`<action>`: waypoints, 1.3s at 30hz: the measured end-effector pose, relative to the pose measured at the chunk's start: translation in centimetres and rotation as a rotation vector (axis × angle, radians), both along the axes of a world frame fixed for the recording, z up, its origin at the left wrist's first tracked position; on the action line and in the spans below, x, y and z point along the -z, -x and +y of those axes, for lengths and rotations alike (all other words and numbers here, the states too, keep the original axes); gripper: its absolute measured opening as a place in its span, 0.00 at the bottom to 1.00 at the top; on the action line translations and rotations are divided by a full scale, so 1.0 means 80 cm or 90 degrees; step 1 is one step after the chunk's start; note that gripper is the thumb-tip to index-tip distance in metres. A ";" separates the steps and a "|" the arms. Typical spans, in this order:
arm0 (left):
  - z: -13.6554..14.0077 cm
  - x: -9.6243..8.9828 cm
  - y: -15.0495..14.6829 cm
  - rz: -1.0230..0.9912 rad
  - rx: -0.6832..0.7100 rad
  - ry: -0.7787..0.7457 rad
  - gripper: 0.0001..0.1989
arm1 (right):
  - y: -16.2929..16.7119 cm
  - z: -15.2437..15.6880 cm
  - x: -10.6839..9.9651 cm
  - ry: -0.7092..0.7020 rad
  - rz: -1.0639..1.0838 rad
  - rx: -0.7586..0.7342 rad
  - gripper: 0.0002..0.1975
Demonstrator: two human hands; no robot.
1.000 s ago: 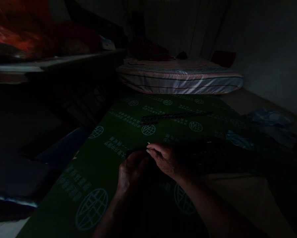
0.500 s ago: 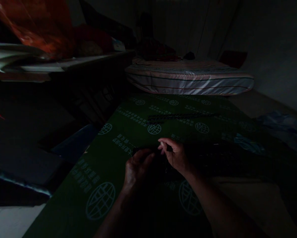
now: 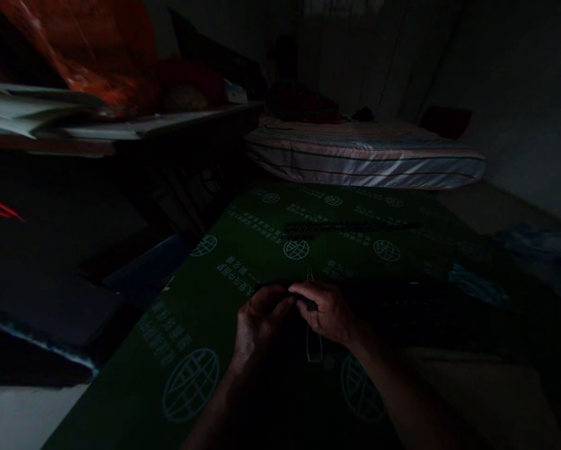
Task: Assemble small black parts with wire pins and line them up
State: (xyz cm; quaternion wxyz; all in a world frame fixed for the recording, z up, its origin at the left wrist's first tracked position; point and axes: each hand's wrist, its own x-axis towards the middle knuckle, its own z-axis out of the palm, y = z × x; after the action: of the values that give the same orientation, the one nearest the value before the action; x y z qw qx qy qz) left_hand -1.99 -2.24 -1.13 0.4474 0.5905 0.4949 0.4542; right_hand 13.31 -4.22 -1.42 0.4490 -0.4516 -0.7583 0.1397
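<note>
Near the middle of the view, my left hand (image 3: 261, 322) is closed, its fingers pinching a dark piece (image 3: 312, 305) whose kind the dim light hides. My right hand (image 3: 329, 315) meets it from the right, its fingertips closed at the same dark piece. A thin, pale wire loop (image 3: 314, 360) runs through my right hand, its long end hanging below the palm and a narrow tip showing above the fingers. Beneath both hands is a green board (image 3: 121, 406) printed with pale globes and lettering.
Long dark strips (image 3: 350, 226) lie farther back on the board. Black material (image 3: 411, 306) and a bluish cloth (image 3: 477, 284) lie to the right. Behind stands a bed with a striped cover (image 3: 364, 156). A shelf (image 3: 167, 125) with an orange bag (image 3: 97, 56) juts in from the left.
My right hand has come down and closed in beside my left fingers. The wire loop now shows clearly under it. My left hand stays nearly in place; the view has shifted slightly.
</note>
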 end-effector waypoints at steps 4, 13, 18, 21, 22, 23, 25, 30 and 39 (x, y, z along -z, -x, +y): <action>0.001 0.000 0.000 -0.008 -0.001 0.000 0.08 | 0.001 0.000 0.000 -0.013 -0.005 -0.014 0.16; -0.002 -0.007 0.002 0.013 0.007 0.007 0.08 | 0.005 0.001 0.004 -0.006 -0.040 0.001 0.13; -0.002 -0.006 0.003 -0.011 0.007 0.021 0.09 | -0.002 0.006 -0.003 0.013 -0.070 0.013 0.13; -0.005 -0.010 0.002 -0.010 -0.012 0.029 0.10 | -0.026 0.025 -0.006 0.049 -0.069 0.085 0.12; -0.006 -0.012 0.002 -0.008 -0.021 0.029 0.10 | -0.038 0.035 -0.006 0.068 -0.071 0.114 0.12; -0.007 -0.014 0.002 -0.006 -0.030 0.028 0.09 | -0.050 0.047 -0.005 0.087 -0.084 0.140 0.12; -0.008 -0.018 0.003 -0.007 -0.045 0.027 0.09 | -0.076 0.073 -0.001 0.126 -0.118 0.185 0.12; -0.006 -0.028 0.009 -0.020 -0.087 0.038 0.08 | -0.117 0.130 0.011 0.203 -0.237 0.268 0.13; 0.002 -0.025 0.017 -0.020 -0.140 0.054 0.09 | -0.120 0.163 0.033 0.241 -0.313 0.292 0.12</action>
State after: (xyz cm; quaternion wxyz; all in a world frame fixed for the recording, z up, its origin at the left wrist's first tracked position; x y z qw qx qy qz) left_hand -3.31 -2.12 0.86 0.4273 0.5061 0.5684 0.4881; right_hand 22.89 8.80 -4.04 0.1817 -0.7043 -0.6836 0.0609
